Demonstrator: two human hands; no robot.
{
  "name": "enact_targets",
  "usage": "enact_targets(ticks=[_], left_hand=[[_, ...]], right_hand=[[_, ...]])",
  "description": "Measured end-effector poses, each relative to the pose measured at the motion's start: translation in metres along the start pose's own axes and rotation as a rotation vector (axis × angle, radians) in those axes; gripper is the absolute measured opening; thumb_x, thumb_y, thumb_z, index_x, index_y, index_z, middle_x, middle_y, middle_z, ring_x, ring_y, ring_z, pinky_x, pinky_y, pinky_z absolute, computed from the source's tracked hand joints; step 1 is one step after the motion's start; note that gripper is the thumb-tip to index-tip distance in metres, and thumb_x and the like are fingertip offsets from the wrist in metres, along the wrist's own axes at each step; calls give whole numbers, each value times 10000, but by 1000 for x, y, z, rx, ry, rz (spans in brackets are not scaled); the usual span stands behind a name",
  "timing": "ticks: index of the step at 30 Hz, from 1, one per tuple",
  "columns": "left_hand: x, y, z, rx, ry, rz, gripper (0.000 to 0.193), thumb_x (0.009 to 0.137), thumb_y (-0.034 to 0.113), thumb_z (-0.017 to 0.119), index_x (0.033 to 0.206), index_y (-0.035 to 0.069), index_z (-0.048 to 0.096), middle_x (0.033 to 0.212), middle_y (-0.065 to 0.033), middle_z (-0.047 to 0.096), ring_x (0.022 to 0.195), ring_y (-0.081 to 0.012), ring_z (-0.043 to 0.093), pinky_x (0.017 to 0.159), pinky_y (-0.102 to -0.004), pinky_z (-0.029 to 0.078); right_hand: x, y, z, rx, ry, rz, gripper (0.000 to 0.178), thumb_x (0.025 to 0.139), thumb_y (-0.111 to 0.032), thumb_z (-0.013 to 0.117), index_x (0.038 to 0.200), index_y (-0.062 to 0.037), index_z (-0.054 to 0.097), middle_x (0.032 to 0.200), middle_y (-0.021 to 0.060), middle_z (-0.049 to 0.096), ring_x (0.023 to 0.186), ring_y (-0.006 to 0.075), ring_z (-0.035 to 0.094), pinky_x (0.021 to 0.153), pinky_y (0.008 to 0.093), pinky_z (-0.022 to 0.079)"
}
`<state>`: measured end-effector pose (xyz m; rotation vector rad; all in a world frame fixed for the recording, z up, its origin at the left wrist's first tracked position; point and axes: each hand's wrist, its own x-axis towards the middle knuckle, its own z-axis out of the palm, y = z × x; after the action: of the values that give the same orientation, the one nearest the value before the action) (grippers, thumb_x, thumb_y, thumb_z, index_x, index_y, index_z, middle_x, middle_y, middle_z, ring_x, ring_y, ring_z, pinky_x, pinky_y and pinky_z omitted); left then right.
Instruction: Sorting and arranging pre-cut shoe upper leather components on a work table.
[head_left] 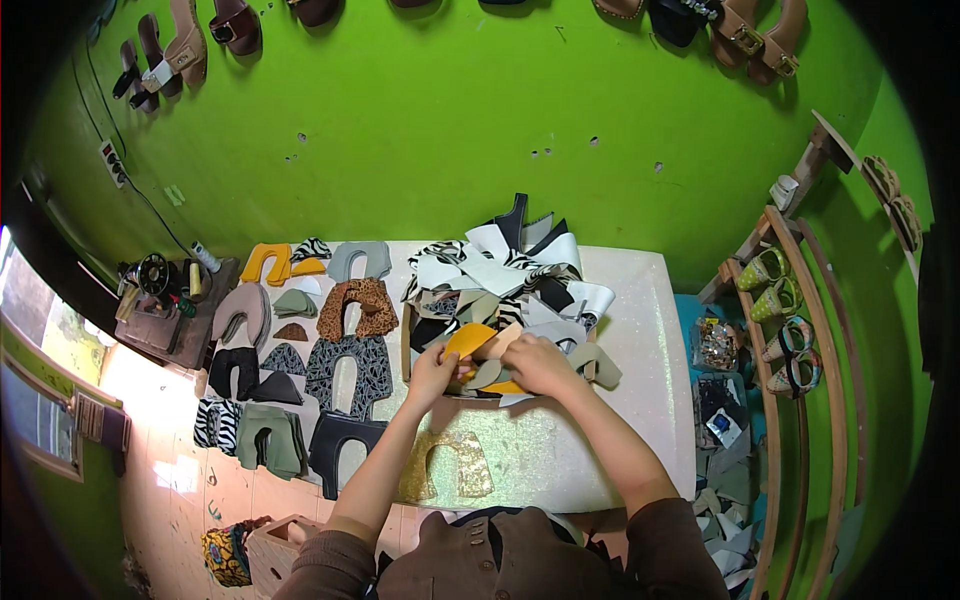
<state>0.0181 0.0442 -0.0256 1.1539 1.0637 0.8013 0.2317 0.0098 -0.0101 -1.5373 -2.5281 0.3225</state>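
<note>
My left hand (433, 375) is closed on a yellow leaf-shaped cut piece (469, 340), which looks like leather or synthetic leather. Close beside it, my right hand (541, 364) has its fingers curled at a beige cut piece (497, 343) and seems to grip it; its fingertips are partly hidden. Both hands are over a box (452, 397) heaped with cut pieces. Just below the fingers sits a grey-green oval piece (486, 375). To the right of my right hand, a grey-green arched piece (597, 366) hangs over the box's edge. White and zebra-striped strips (480, 268) pile up at the back.
Stacks of arched pieces stand at the left, including leopard-print ones (357, 309) and patterned grey ones (348, 372). A glittery gold arched piece (447, 465) lies near the table's (640, 440) front edge. A sewing machine (153, 275) is at far left; a wooden rack (825, 390) with sandals stands right.
</note>
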Motion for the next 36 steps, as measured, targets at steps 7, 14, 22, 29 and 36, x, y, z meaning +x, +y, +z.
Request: enact_targets(ticks=[7,14,22,29,36], left_hand=[[2,-6,-1,-32,-9,4,192,922,114,423,1050,-15,485,903,-74,619,767,-113,613,620,-207,493],[-4,16,-11,-99,81,-20,171,925,126,421,1033,8,481,907,-71,621,754,-109,608,627,-209,493],[0,22,-24,-93,129,15,157,915,108,424,1018,8,486,896,-77,624,740,-98,598,625,-209,487],[4,13,-15,-3,135,17,152,909,87,416,996,-5,501,877,-75,625,734,-93,595,601,-202,476],[5,7,-25,29,199,2,191,905,76,415,1053,-24,485,903,-99,618,758,-129,614,646,-221,508]], right_hand=[[19,0,29,-379,139,-80,244,653,-205,646,881,-121,626,872,23,576,920,178,499,791,330,369],[24,10,2,-74,75,16,147,753,-159,524,821,-85,632,782,73,615,798,219,569,784,355,377],[10,29,-45,575,327,372,312,815,-205,567,1073,-43,502,839,162,637,765,321,609,661,361,466],[2,42,-34,425,408,481,214,798,-208,596,911,-45,516,791,140,635,741,303,612,643,382,465],[-1,34,-44,102,517,566,231,753,-125,597,962,-55,526,926,140,570,893,307,545,748,383,432]])
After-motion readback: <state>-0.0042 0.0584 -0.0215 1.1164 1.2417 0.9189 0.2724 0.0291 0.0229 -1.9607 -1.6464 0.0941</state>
